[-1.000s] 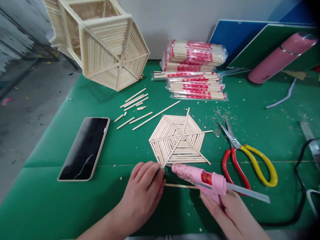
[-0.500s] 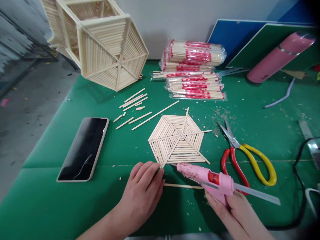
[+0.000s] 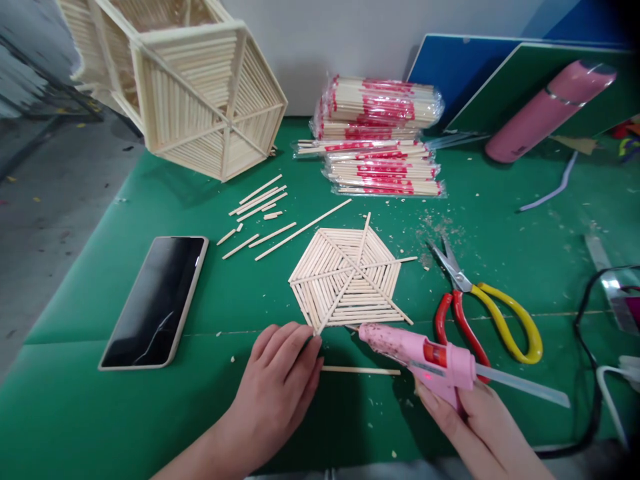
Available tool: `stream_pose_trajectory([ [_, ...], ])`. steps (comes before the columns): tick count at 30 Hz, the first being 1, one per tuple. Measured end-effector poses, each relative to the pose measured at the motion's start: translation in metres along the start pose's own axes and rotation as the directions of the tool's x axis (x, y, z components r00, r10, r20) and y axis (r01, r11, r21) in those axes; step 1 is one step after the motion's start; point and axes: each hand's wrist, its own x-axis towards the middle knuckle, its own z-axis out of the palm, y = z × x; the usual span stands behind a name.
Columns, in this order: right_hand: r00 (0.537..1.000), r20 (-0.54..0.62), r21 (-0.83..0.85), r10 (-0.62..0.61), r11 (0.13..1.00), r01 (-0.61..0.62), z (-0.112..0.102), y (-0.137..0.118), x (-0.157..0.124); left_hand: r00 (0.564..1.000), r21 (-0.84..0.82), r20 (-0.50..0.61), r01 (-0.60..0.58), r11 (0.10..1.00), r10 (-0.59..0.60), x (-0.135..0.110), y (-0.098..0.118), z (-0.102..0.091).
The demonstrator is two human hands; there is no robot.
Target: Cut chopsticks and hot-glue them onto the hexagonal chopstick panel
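Observation:
A flat hexagonal panel of wooden sticks (image 3: 373,295) lies on the green tabletop, its crossing spokes poking past the rim at several corners. My left hand (image 3: 280,383) rests at its near left corner, fingers pressed together on the end of a spoke; the fingertips are partly hidden. In my right hand (image 3: 463,417) is a pink hot glue gun (image 3: 417,350), a clear glue stick jutting from its rear. Its nozzle points left, close to the panel's near edge; contact cannot be made out. A loose stick (image 3: 363,370) lies between my hands, one end behind my left fingers.
Scissors (image 3: 453,270) with red and yellow handles lie right of the panel, a phone (image 3: 155,300) left. Behind are cut sticks (image 3: 273,235), wrapped chopstick bundles (image 3: 383,167), a stick-built structure (image 3: 215,100) and a pink flask (image 3: 550,113). A black cable (image 3: 583,373) runs along the right.
The glue gun has shifted slightly right, its nozzle farther from my left fingertips. My left hand stays at the corner. The whole view has moved a little.

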Motion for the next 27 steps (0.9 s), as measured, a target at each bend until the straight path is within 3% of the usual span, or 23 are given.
stream_pose_trajectory([
  [27,0.997,-0.065,0.053,0.046,0.998,-0.042,-0.012,0.009,-0.007,1.000,0.007,-0.002,0.026,1.000,-0.026,-0.003,-0.001,0.001],
])
